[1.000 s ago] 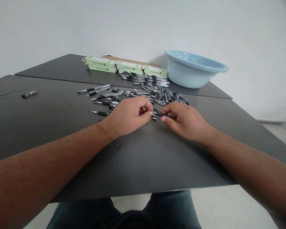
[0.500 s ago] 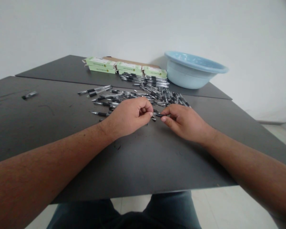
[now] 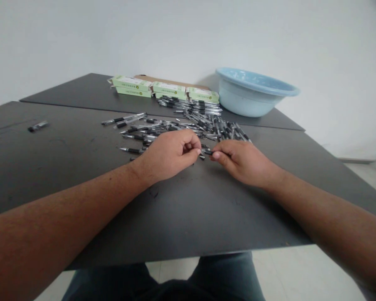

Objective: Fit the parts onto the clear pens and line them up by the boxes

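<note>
Both hands meet above the table, close to the front of a heap of gel pens (image 3: pixel 203 119). In my right hand (image 3: pixel 242 161) a pen with a black grip (image 3: pixel 208 152) is pinched between thumb and fingertips, its front end pointing left. The rest of that pen is hidden by the hand. My left hand (image 3: pixel 175 152) is closed in a pinch right at the pen's front end. What lies between its fingertips is too small to make out. A few small pieces (image 3: pixel 202 157) lie on the table just under the fingertips.
Green and white boxes (image 3: pixel 133 85) are stacked at the back, with pens in front of them. A light blue basin (image 3: pixel 247 98) stands at the back right. One short pen part (image 3: pixel 38 126) lies apart on the left of the dark table (image 3: pixel 188 217).
My right hand has shifted very slightly down with the pen in its fingers. My left hand keeps nearly the same pinch and place.
</note>
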{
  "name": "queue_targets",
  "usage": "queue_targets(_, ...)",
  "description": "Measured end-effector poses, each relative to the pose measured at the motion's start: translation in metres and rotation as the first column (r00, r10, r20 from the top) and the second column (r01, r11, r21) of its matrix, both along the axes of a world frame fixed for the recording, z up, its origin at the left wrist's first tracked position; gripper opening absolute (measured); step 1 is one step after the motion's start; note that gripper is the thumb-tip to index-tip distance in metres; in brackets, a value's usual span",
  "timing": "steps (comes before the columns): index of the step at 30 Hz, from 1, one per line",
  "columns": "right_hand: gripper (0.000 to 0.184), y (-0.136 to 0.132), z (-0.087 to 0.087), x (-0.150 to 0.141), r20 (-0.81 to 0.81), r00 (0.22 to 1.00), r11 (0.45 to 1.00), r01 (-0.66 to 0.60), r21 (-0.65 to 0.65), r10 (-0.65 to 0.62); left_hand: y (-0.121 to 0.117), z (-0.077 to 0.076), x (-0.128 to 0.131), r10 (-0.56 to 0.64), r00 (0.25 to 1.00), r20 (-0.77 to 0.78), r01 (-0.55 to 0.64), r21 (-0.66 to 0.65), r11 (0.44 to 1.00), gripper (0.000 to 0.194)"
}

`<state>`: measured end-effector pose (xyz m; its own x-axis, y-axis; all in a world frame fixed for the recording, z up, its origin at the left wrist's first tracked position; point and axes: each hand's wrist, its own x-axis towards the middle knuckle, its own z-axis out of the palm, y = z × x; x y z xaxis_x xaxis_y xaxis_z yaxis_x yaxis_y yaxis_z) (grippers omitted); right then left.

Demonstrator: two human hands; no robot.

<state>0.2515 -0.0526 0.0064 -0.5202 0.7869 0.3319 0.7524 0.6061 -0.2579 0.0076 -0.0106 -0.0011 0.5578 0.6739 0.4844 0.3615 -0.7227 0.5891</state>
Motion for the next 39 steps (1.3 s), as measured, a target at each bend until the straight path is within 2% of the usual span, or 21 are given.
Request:
queue_targets(4,0.013,0.0005,-0.0008,0.0005,0.001,1.000,0.999,0.024,0.034,-0.024,-0.0001,0.0009,-0.0004,-0.004,1.000,0.002,0.004,0.000,1.000,0.004)
queue_targets(8,0.026,0.0009,-0.0005,0.0009,0.021,1.000,1.000,-0.023,-0.017,0.024,-0.0001,0.0008,-0.0006,-0.012,1.000,0.004,0.013,-0.005,1.000,0.005)
queue_targets(15,0.013,-0.0007,0.0004,-0.0018,-0.007,0.996,0.996,0.090,0.004,-0.089,-0.0010,0.0002,-0.0006,-0.014,1.000,-0.003,0.014,-0.015,1.000,0.004)
queue_targets(20,0.006,0.0003,0.0007,0.0020,-0.003,1.000,0.999,0.007,0.037,-0.007,-0.0032,0.0008,-0.0018,-0.032,0.999,0.017,0.033,-0.024,0.999,0.005)
queue_targets(24,0.019,0.0014,0.0009,0.0046,0.000,0.998,0.998,-0.068,0.017,0.068,-0.0042,0.0014,-0.0025,-0.032,0.999,0.028,0.033,-0.044,0.998,0.006)
queue_targets(27,0.022,0.0003,0.0015,0.0036,-0.014,0.999,0.999,-0.032,0.011,0.032,-0.0043,0.0009,-0.0026,-0.025,0.999,0.029,0.027,-0.057,0.998,0.006)
queue_targets(32,0.008,-0.0018,0.0012,0.0017,-0.067,0.994,0.996,0.084,0.017,-0.083,-0.0032,-0.0025,-0.0027,-0.018,0.999,0.040,0.021,-0.072,0.997,0.006)
queue_targets(34,0.006,-0.0019,0.0006,0.0018,-0.044,0.997,0.998,0.060,0.021,-0.059,-0.0029,-0.0033,-0.0029,-0.017,0.999,0.041,0.020,-0.072,0.997,0.006)
queue_targets(37,0.019,-0.0017,0.0002,0.0017,-0.020,1.000,1.000,0.007,0.007,-0.007,-0.0031,-0.0024,-0.0033,-0.004,1.000,0.025,0.006,-0.078,0.997,0.005)
queue_targets(39,0.015,-0.0014,0.0005,0.0013,-0.049,0.999,1.000,0.012,-0.008,-0.012,-0.0037,-0.0010,-0.0034,-0.001,1.000,0.016,0.002,-0.080,0.997,0.005)
